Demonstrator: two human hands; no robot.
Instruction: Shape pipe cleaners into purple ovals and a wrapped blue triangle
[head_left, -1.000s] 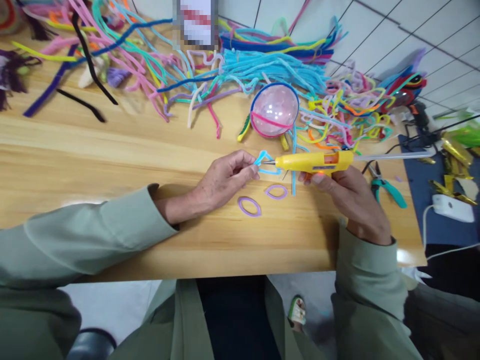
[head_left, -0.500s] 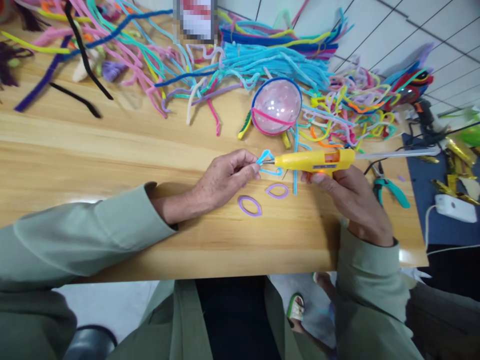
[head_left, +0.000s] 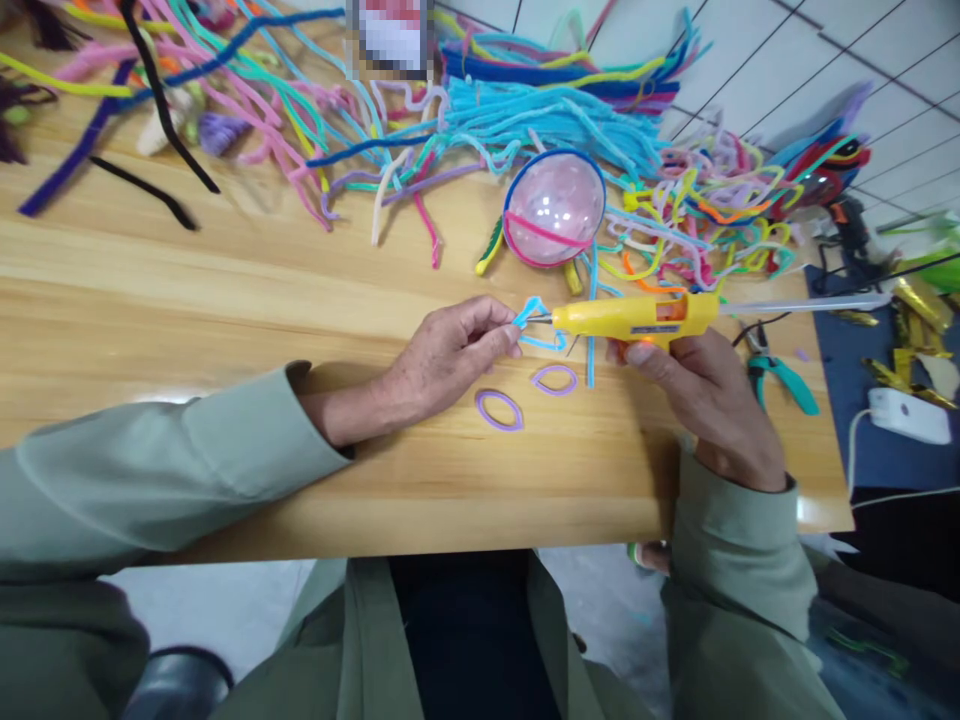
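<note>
Between thumb and fingers, my left hand [head_left: 457, 355] pinches a bent light-blue pipe cleaner [head_left: 553, 343]. My right hand [head_left: 701, 385] is wrapped round the handle of a yellow hot glue gun [head_left: 637, 318], with a clear glue stick [head_left: 802, 305] poking out of its back. The gun's metal nozzle reaches the blue pipe cleaner close to my left fingertips; whether it touches is too small to tell. Below lie two purple pipe-cleaner loops, one pointed at both ends [head_left: 554, 380] and one rounder [head_left: 499, 410]. A straight light-blue pipe cleaner [head_left: 591, 350] lies beside the nozzle.
A clear dome with a blue and pink rim [head_left: 555, 210] stands behind my hands. Bundled blue pipe cleaners [head_left: 551, 125] and tangled coloured ones [head_left: 697, 220] line the table's back. Teal-handled pliers [head_left: 784, 383] lie at the right, near a white power strip [head_left: 909, 415].
The glue gun has drawn back very slightly to the right, its nozzle still by the blue pipe cleaner. My left hand keeps its pinch. The foot under the table has shifted.
</note>
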